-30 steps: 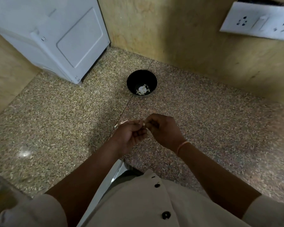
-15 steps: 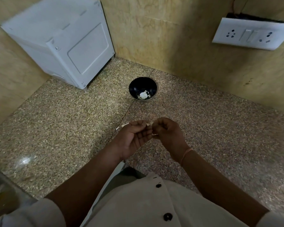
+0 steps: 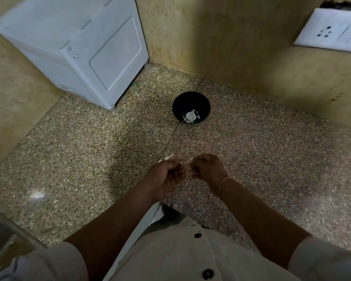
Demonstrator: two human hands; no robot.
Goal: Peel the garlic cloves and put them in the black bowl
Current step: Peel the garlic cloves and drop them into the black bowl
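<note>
Over the near part of the speckled stone counter (image 3: 79, 159): the person's left hand (image 3: 166, 173) and right hand (image 3: 206, 168) are close together with fingers curled. Each pinches a small pale bit of the garlic clove (image 3: 181, 162) at the fingertips, and blur hides which bit is skin. Well beyond them stands the black bowl (image 3: 190, 98), holding white pieces (image 3: 190, 116). A white appliance (image 3: 79, 47) fills the far-left corner.

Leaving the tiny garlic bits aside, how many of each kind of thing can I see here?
Black bowl: 1
White appliance: 1
Wall switch plate: 1
Hands: 2, left hand and right hand, pinching garlic
Total: 5
</note>
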